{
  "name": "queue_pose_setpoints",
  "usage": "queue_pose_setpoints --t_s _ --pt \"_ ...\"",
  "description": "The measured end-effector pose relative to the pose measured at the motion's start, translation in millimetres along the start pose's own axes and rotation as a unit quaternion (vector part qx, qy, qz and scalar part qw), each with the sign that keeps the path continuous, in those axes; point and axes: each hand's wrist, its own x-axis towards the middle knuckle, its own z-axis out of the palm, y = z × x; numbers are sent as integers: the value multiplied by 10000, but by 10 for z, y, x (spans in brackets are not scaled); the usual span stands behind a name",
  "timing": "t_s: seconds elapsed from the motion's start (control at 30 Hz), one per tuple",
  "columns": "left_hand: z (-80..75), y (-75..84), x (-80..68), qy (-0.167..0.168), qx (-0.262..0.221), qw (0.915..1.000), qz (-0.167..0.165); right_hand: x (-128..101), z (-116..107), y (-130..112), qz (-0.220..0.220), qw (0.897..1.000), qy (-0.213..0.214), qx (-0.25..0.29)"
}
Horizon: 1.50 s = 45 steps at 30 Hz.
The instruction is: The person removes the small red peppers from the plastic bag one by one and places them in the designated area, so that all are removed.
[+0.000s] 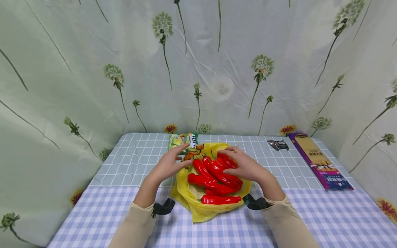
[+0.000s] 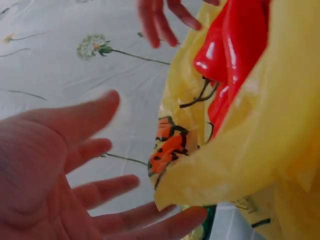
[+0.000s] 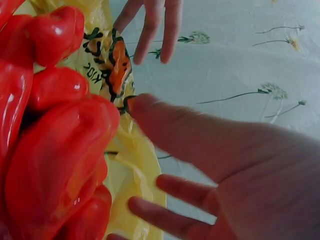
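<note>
A yellow plastic bag point(image 1: 198, 210) lies spread with its mouth open at the middle of the table, orange cartoon print on its far left part. Inside it several glossy red peppers point(image 1: 214, 175) are piled, some with dark stems. My left hand point(image 1: 169, 165) hovers at the bag's left edge, fingers spread and holding nothing. In the left wrist view its fingertips reach the bag's printed rim. Over the right side of the peppers is my right hand point(image 1: 245, 165), fingers apart and nothing gripped; its thumb tip overlaps the printed rim in the right wrist view.
Behind the bag lies a green snack packet point(image 1: 183, 140). A small black packet point(image 1: 278, 145) and a long purple-and-gold package point(image 1: 319, 160) lie to the right. The table has a grey grid cloth point(image 1: 124, 162) behind a purple checked one point(image 1: 102, 210). A flower-printed curtain point(image 1: 139, 69) hangs beyond.
</note>
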Motion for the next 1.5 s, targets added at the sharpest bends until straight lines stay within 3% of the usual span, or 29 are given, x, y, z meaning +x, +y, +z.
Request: queue_pose_setpoints --t_s 0.2,0.37,0.53,0.83,1.27,1.5 --pt "-2 3 51 -211 -257 9991 -247 46 63 -53 58 9994 -353 -5" --pt "-16 -58 60 -312 -442 9980 -332 75 114 -70 177 9987 -437 -219" --pt "-39 -96 35 -418 -767 9942 -631 101 152 -88 381 9974 -514 -334" --pt "-42 -137 47 -477 -869 9934 -583 116 193 -64 478 9964 -579 -389" --pt "-9 -180 40 -579 -1112 9887 -825 91 223 -27 462 9967 -572 -356" --pt "-18 -211 55 -631 -1022 9904 -690 104 218 -23 320 9968 -588 -438"
